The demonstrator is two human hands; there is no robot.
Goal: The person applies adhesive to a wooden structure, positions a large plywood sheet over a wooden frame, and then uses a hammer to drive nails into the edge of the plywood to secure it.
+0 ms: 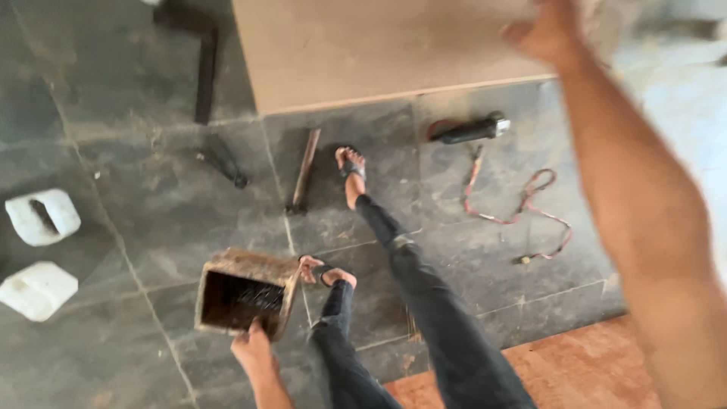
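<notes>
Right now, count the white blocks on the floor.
2. One white block lies at the left edge; the other white block lies just below it. More may sit outside the view.

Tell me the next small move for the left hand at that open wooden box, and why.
Probably close the fingers firmly on the near rim: the left hand only touches the wooden box, which sits tilted on the tiled floor beside the sandalled foot, while the right hand is up on the board.
</notes>
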